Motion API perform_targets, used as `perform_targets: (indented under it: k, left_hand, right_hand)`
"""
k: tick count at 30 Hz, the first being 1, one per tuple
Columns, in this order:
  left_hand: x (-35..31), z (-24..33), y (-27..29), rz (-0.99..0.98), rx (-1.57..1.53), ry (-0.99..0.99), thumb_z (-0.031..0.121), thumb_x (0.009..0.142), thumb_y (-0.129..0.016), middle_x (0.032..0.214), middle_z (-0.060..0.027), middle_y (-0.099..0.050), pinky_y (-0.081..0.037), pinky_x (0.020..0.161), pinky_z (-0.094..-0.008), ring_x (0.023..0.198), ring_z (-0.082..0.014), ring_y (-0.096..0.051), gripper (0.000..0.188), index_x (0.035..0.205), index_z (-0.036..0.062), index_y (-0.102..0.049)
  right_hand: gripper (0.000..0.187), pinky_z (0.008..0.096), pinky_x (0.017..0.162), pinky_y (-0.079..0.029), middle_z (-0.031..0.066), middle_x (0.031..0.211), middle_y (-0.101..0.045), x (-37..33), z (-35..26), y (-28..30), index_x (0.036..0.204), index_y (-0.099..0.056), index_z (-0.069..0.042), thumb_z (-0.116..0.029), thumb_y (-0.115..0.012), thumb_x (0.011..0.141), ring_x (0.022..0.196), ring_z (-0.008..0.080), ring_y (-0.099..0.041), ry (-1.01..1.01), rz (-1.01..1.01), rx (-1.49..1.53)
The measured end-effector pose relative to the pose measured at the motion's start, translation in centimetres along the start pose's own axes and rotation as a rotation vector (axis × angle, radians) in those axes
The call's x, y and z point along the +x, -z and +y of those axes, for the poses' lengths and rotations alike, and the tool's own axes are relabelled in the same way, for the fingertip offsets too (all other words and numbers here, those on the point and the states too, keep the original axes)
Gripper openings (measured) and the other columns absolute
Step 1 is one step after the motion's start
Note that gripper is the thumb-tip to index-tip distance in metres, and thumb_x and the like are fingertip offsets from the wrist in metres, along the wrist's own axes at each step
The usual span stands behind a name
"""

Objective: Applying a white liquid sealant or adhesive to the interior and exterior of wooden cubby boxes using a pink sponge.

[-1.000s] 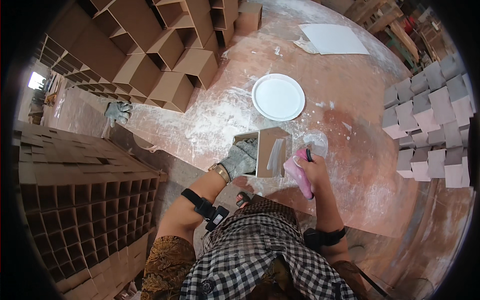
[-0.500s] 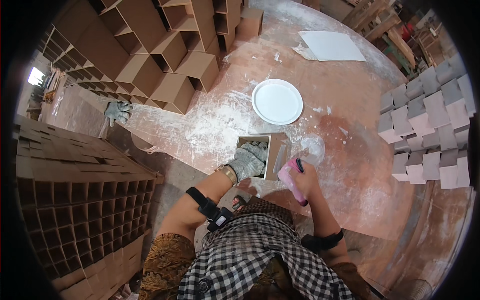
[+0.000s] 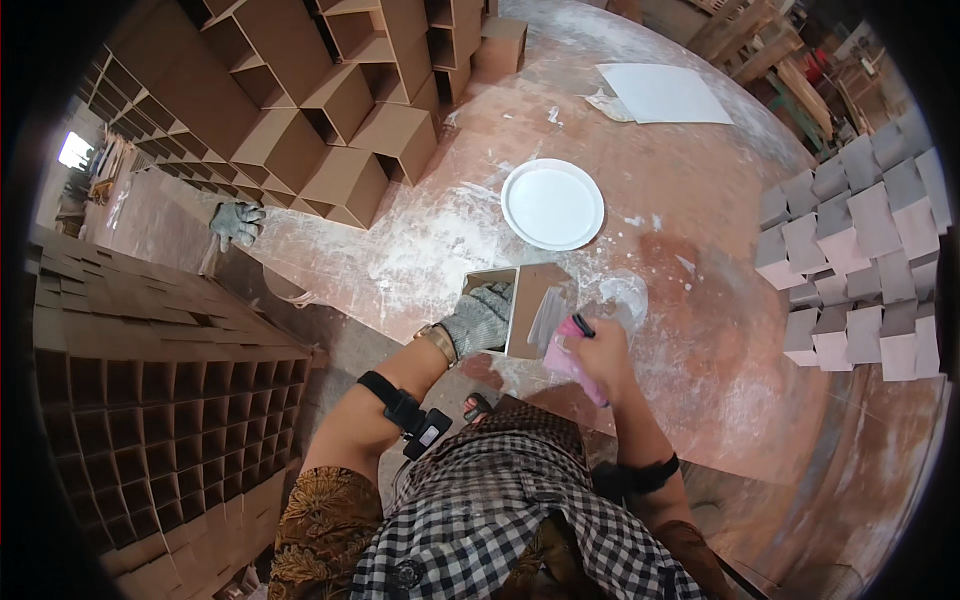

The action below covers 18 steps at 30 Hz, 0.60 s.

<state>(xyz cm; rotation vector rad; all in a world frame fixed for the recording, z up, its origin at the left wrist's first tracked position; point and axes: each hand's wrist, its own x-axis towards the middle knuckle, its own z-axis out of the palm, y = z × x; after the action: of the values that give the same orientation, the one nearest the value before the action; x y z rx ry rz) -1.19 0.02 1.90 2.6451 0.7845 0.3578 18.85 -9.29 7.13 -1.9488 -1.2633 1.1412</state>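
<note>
My left hand (image 3: pixel 483 312), in a grey knit glove, reaches inside an open cardboard box (image 3: pixel 530 292) and holds it from within; its fingertips are partly hidden by the walls. The box is tilted so that its right side faces up, and a shiny greyish streak marks that side. In my right hand (image 3: pixel 606 352), fingers closed, is a pink tool (image 3: pixel 568 366) with a dark end; its exact kind is unclear. The tool is at the right side of the box. A round white lid or shallow tray (image 3: pixel 553 204) lies beyond the box.
Stacked open cardboard boxes (image 3: pixel 345 185) rise at the far left, with a spare grey glove (image 3: pixel 237 222) beside them. A gridded cardboard stack (image 3: pixel 180 420) is at near left, grey-white boxes (image 3: pixel 860 250) at right. A white sheet (image 3: pixel 670 93) lies on the stained table (image 3: pixel 700 340).
The box has shifted slightly left and turned, showing more of its right side. My left hand moved left with it, and my right hand with the pink tool moved slightly left.
</note>
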Motion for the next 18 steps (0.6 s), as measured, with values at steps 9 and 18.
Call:
perform_targets:
  k: [9, 18]
  left_hand:
    - [-0.5, -0.3, -0.4, -0.081, 0.022, 0.081, 0.033, 0.076, -0.057, 0.095, -0.0189, -0.061, -0.049, 0.074, -0.04, 0.084, -0.0317, -0.061, 0.044, 0.106, 0.0012, -0.054]
    - [0.8, 1.3, 1.5, -0.193, 0.013, 0.152, 0.035, 0.075, -0.057, 0.096, -0.019, -0.061, -0.048, 0.073, -0.0409, 0.087, -0.0315, -0.061, 0.046, 0.107, 0.0018, -0.054]
  right_hand:
    - [0.026, 0.0353, 0.05, -0.045, 0.0162, 0.057, -0.059, 3.5, -2.7, 0.2, 0.075, -0.062, 0.006, -0.02, -0.062, 0.073, 0.053, 0.0208, -0.06, -0.034, 0.159, 0.036]
    - [0.027, 0.0377, 0.057, -0.046, 0.0177, 0.063, -0.061, 6.6, -1.7, 0.8, 0.077, -0.064, 0.002, -0.024, -0.063, 0.072, 0.058, 0.027, -0.061, -0.047, 0.204, 0.03]
